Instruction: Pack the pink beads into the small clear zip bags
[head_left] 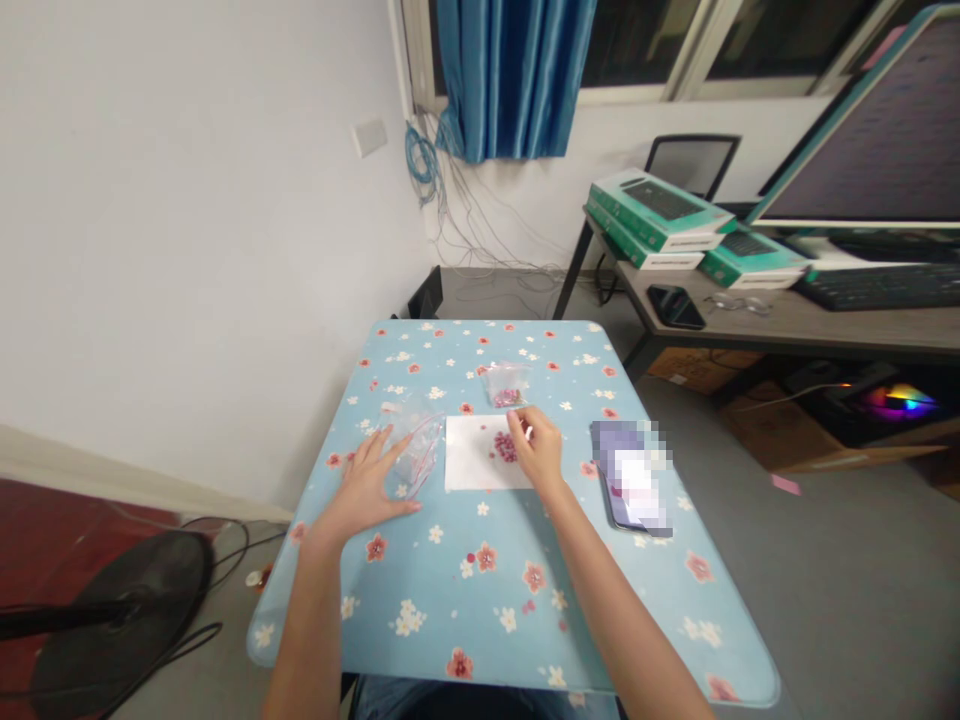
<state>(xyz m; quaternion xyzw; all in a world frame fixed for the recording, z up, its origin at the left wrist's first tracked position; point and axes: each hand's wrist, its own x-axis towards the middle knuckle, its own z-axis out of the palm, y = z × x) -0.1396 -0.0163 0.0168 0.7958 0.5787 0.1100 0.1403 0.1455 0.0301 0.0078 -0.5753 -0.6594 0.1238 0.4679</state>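
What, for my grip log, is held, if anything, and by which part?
Left hand, spread at the clear bag: nothing held. Right hand, curled beside small red pieces: cannot be told.

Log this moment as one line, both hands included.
left hand: spread, at clear bag | right hand: at white paper, beside reddish pieces, grip unclear | farther bag: reddish contents, beyond paper

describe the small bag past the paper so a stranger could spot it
Start at the blue table. Just beyond the white paper lies a small clear bag. Unlike the larger bag by the left hand, it shows reddish bits bunched at its near end.
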